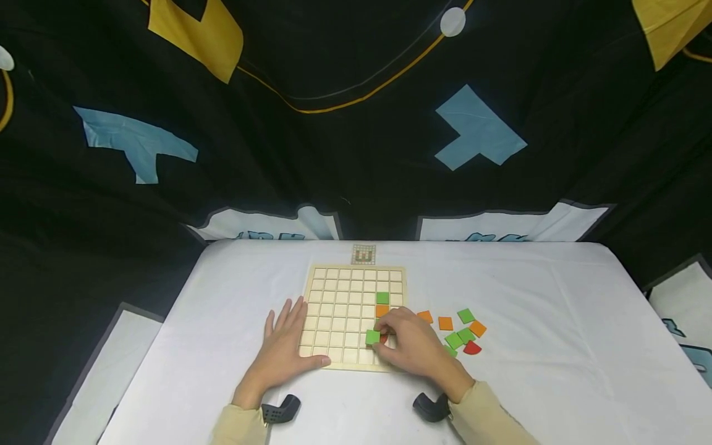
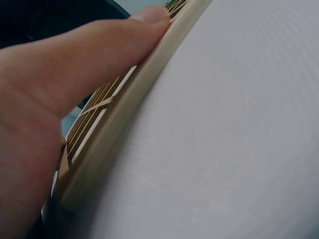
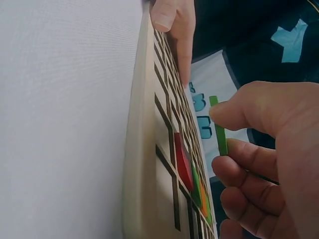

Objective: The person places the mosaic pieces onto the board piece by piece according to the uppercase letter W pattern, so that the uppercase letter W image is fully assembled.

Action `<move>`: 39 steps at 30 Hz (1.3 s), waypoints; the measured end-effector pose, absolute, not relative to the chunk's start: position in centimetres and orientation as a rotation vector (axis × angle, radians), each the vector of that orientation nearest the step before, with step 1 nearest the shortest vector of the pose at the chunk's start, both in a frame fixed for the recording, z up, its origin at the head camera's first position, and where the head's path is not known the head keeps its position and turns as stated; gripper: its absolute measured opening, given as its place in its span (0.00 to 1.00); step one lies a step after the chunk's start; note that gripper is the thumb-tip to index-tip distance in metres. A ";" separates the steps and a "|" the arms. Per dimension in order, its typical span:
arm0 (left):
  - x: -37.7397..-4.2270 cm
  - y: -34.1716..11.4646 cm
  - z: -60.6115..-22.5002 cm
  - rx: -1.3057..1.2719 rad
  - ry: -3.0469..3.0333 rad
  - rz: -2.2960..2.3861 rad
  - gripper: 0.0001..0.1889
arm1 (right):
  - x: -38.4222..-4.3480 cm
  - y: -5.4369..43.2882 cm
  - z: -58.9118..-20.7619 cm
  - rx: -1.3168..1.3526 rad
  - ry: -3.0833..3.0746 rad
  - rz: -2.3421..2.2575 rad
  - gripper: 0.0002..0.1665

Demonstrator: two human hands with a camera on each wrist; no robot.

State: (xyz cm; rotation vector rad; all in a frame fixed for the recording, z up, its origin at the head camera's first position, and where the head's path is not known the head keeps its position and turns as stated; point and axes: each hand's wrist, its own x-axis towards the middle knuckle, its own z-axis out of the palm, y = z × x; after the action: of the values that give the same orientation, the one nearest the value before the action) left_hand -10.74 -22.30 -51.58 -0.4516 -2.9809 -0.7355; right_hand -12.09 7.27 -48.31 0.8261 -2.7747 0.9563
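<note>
A wooden grid board (image 1: pixel 334 309) lies on the white table. Its right part bears a green square tile (image 1: pixel 382 298), an orange square tile (image 1: pixel 382 311), and another green tile partly hidden by fingers. A red piece (image 3: pixel 183 164) sits in the grid below these. My right hand (image 1: pixel 414 343) pinches a green square tile (image 3: pixel 219 127) between thumb and fingers, raised just off the board. My left hand (image 1: pixel 286 346) rests with straight, spread fingers on the board's left edge, its thumb (image 2: pixel 144 22) on the near edge.
Right of the board lie loose orange tiles (image 1: pixel 445 323), green tiles (image 1: pixel 466 316) and a red rounded piece (image 1: pixel 472 348). A small card with a printed grid pattern (image 1: pixel 364 254) lies beyond the board's far edge. A dark curtain (image 1: pixel 356 154) hangs behind the table.
</note>
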 end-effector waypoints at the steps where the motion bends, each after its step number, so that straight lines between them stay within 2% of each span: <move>1: -10.7 -22.3 -51.6 -0.452 -2.980 -0.736 0.67 | -12.1 7.2 -48.3 0.824 -2.782 0.951 0.10; 39: -10.6 -22.2 -51.4 -0.444 -2.979 -0.748 0.67 | -12.6 5.8 -48.9 0.827 -2.866 0.801 0.13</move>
State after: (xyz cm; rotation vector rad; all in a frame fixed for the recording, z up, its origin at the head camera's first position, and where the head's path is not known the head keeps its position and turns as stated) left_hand -10.59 -22.21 -51.38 -0.4437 -2.9788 -0.7480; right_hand -12.64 5.79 -48.95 0.8268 -2.8662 0.8012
